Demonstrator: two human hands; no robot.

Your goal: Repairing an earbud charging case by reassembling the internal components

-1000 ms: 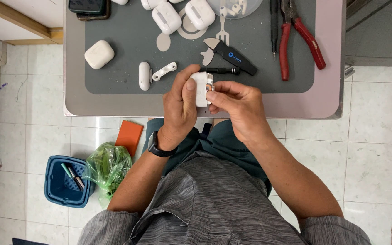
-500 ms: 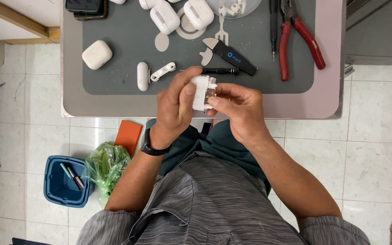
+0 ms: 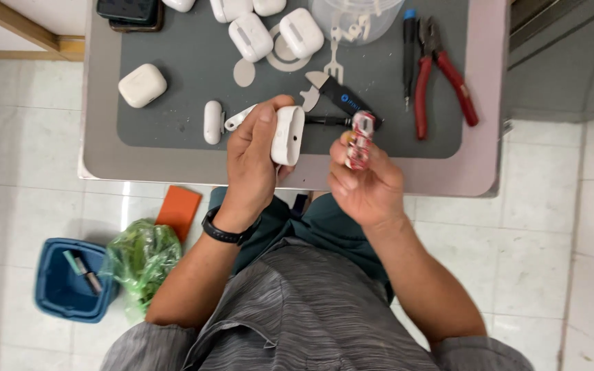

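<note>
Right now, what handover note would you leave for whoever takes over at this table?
Left hand grips a white case, upright above the table edge. Right hand pinches a small red-and-white part, clear of the case. More white cases lie on the grey mat, with pliers at right. Done: part and case are apart. Left: both are in hand, nothing set down.

Bare mat (image 3: 173,113) left; pliers (image 3: 445,75) crowding right.

floor: white tiles (image 3: 572,227) | table (image 3: 462,182): pinkish top w/ grey mat (image 3: 173,103) | wood frame (image 3: 15,31) top-left
</note>
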